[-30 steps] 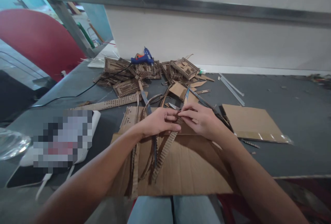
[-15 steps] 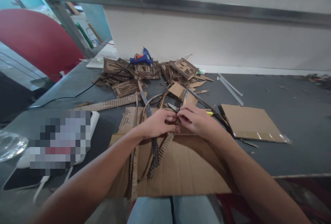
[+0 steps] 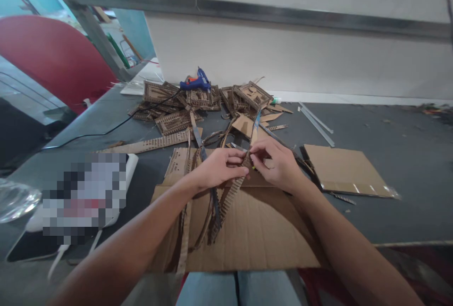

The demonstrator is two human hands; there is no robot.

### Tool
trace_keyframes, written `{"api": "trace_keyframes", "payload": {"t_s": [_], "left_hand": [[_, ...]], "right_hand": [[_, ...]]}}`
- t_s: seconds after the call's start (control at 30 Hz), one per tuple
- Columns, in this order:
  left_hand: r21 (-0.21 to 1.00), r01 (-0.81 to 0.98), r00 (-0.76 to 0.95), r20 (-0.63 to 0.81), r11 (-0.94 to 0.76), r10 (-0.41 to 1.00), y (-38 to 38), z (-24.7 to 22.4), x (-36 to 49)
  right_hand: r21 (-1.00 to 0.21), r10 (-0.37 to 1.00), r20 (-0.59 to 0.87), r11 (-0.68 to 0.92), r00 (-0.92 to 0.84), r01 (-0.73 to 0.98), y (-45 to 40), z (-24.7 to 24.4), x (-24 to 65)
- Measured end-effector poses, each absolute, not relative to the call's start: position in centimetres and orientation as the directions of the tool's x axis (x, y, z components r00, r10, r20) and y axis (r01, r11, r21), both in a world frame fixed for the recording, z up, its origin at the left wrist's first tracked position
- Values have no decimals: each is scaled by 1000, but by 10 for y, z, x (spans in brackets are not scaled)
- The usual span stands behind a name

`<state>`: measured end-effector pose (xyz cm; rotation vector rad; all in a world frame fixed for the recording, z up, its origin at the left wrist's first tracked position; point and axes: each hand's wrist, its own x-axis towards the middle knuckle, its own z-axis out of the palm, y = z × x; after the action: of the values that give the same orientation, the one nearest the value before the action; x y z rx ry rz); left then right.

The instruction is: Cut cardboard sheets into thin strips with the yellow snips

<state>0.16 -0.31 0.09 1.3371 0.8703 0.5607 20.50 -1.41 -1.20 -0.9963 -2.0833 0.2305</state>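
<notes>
Between the fingers of my left hand is a corrugated cardboard strip, its ridged lower end hanging toward me over the cardboard sheet. My right hand pinches the same strip just above, with thumb and forefinger close to the left fingertips. A thin piece with a blue patch rises above the right fingers; whether it belongs to the strip I cannot tell. A blade shows just behind the fingertips, partly hidden. Other cut strips lie under and beside my left wrist.
A blue glue gun rests on stacked cardboard frames at the back, its cord running left. Glue sticks and a flat cardboard piece lie right. A blurred device and clear plastic are at left.
My right hand has shifted slightly right and its fingers have moved a little apart from the left ones. More of the ridged strip shows between the hands. The view has tilted slightly.
</notes>
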Motion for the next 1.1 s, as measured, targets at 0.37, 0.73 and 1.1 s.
{"api": "trace_keyframes", "payload": {"t_s": [0.37, 0.73, 1.1], "left_hand": [[979, 179, 528, -178, 96, 830, -4, -4, 4], [878, 407, 469, 34, -250, 883, -13, 3, 11], [799, 470, 491, 116, -375, 863, -11, -4, 11]], "right_hand": [[-423, 679, 632, 706, -374, 568, -16, -10, 202], [-411, 668, 611, 726, -424, 551, -17, -11, 205], [-388, 667, 582, 730, -465, 563, -15, -14, 201]]}}
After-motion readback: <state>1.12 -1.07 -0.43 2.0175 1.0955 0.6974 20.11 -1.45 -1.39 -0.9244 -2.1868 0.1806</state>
